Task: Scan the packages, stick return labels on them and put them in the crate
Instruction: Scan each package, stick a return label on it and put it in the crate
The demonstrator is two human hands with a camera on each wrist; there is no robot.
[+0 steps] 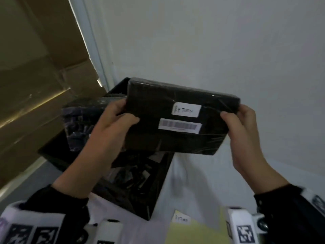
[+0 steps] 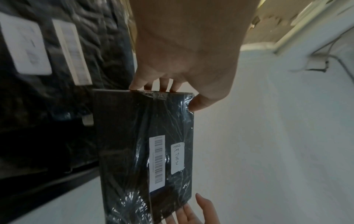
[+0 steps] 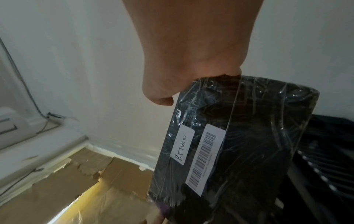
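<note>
A black package wrapped in clear film hangs in the air above the black crate. It bears a white handwritten RETURN label and a barcode sticker. My left hand grips its left end, thumb on top, and my right hand grips its right end. The left wrist view shows the package pinched at its short edge by my left hand. In the right wrist view my right hand holds the package by its end. Another wrapped black package with labels lies in the crate.
The crate stands against a white wall on a white surface. Brown cardboard lies at the left. A yellow sheet carrying a RETURN sticker sits at the near edge. Part of a white device shows at the bottom.
</note>
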